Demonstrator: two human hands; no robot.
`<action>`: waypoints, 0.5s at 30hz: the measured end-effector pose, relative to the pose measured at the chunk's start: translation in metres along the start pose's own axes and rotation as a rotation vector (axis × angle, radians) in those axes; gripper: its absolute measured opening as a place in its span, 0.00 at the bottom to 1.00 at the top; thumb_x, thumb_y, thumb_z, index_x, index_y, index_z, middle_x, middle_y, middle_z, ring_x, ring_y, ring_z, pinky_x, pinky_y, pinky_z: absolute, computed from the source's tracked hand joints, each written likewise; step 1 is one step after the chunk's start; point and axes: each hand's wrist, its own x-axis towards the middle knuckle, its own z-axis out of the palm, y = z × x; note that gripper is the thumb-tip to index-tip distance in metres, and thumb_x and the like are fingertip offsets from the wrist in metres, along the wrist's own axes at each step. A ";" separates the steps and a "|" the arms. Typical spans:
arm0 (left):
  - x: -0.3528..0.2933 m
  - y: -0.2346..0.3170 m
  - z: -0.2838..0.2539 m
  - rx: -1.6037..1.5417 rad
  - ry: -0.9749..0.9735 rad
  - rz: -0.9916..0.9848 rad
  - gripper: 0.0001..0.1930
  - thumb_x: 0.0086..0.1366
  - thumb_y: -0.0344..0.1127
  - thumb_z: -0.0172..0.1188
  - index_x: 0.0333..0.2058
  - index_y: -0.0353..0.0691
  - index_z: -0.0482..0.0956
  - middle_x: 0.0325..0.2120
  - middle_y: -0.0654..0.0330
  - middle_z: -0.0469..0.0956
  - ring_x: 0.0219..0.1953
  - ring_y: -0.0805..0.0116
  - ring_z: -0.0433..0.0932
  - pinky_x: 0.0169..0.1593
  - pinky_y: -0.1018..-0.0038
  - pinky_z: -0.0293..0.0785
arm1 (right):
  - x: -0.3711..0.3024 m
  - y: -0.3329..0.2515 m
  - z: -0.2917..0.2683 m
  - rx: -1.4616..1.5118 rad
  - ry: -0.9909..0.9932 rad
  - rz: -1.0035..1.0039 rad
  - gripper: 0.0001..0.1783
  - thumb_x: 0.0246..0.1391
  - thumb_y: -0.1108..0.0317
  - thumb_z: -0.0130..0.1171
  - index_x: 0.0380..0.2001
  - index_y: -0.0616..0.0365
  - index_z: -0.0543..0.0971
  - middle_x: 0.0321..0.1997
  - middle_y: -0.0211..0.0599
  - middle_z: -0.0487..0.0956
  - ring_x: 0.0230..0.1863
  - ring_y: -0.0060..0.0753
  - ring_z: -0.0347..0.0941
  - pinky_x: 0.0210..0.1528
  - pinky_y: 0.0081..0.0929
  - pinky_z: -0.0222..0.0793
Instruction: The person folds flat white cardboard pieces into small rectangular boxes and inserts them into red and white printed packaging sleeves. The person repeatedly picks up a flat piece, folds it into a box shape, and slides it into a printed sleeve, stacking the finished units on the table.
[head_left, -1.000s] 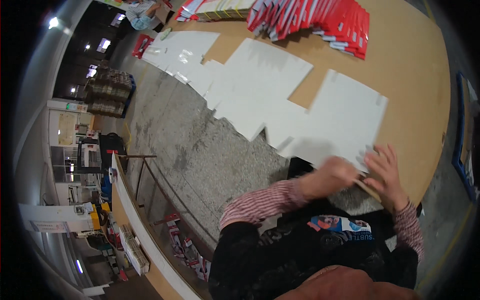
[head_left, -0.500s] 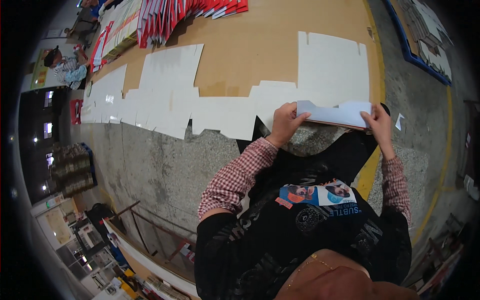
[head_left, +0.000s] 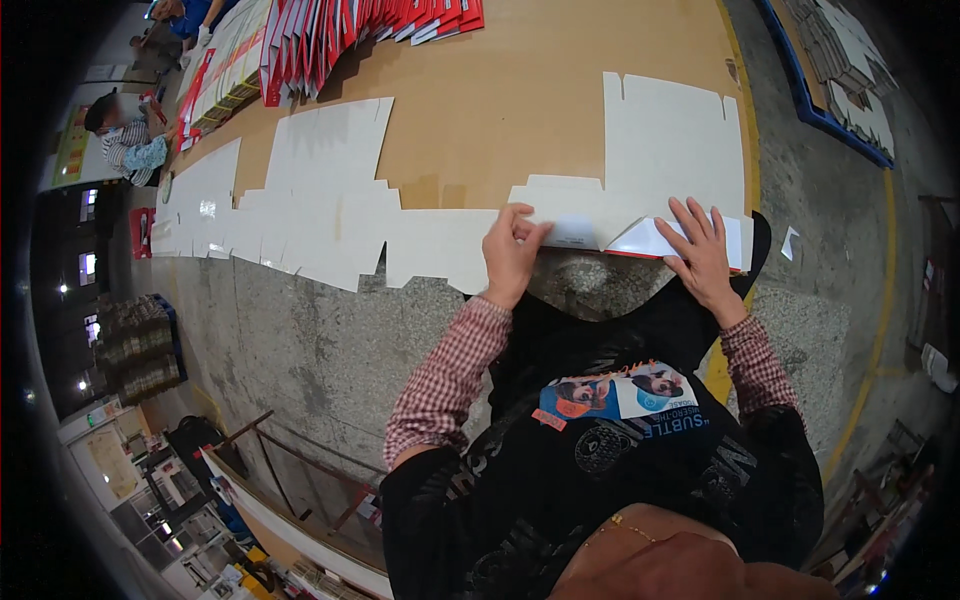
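A flat, die-cut white cardboard blank with a red underside [head_left: 640, 238] is pressed down at the near edge of the brown board-covered surface [head_left: 520, 110], where half a second earlier it was held up in the air between both hands. The left hand [head_left: 512, 252] is curled, its fingertips pinching the blank's left part; the right hand [head_left: 703, 255] is spread flat on the right part, fingers splayed, pinning rather than gripping. A corner is lifted between the hands, so that the red face can be seen. From this change it can be judged that the blank has been set down and is being flattened or creased along a fold.

Just beyond, a large white die-cut sheet [head_left: 672, 130] is laid flat, and a row of overlapping white blanks [head_left: 320, 205] is spread away to the left. At the far edge, stacks of red-and-white folded cartons [head_left: 400, 20] are lined up. Another seated worker [head_left: 135, 140] is seen at far left.
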 end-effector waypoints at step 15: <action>-0.004 0.049 0.094 0.481 -0.580 0.726 0.62 0.45 0.61 0.73 0.73 0.44 0.47 0.75 0.58 0.46 0.75 0.49 0.44 0.67 0.29 0.38 | -0.073 0.048 -0.029 1.916 1.028 0.566 0.36 0.64 0.46 0.58 0.65 0.59 0.66 0.70 0.44 0.64 0.72 0.44 0.57 0.72 0.43 0.54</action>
